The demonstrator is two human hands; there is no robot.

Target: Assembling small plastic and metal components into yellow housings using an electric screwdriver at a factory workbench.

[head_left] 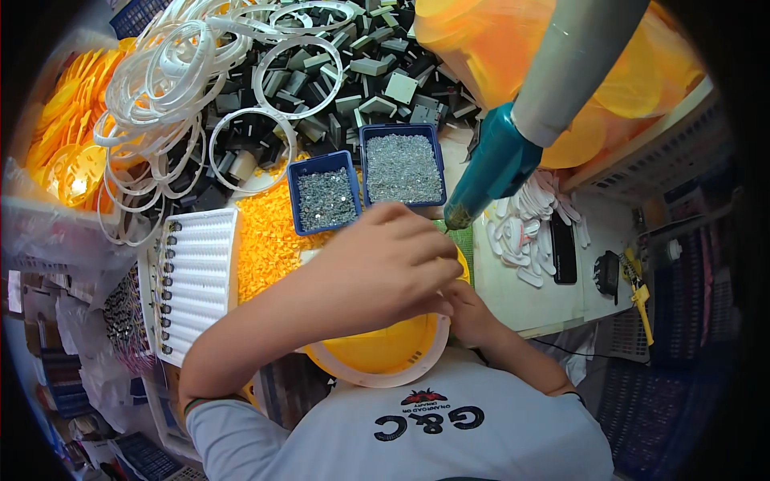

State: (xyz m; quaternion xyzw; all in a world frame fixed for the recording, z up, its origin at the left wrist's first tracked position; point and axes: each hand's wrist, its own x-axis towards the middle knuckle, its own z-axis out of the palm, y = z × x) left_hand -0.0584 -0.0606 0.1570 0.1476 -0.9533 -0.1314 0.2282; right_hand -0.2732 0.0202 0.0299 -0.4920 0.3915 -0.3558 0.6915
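Note:
A yellow round plastic housing (381, 349) with a pale ring around its rim leans tilted against my shirt at the table's edge. Across its upper side reaches my left hand (401, 252), its fingers curled and pointing down; whatever they pinch is hidden beneath the hand. My right hand (472, 317) is closed at the housing's right edge, partly covered by the left hand. Just above the hands hangs a teal electric screwdriver (497, 160), its tip over a green patch on the table, touched by neither hand.
Blue bins of small screws (325, 196) and shiny metal bits (403, 168) stand ahead. Small yellow parts (269, 240) and a white rack (196, 280) lie left. White rings (176, 80) and black blocks (385, 72) pile behind. White pieces (517, 232) and a phone (563, 250) lie right.

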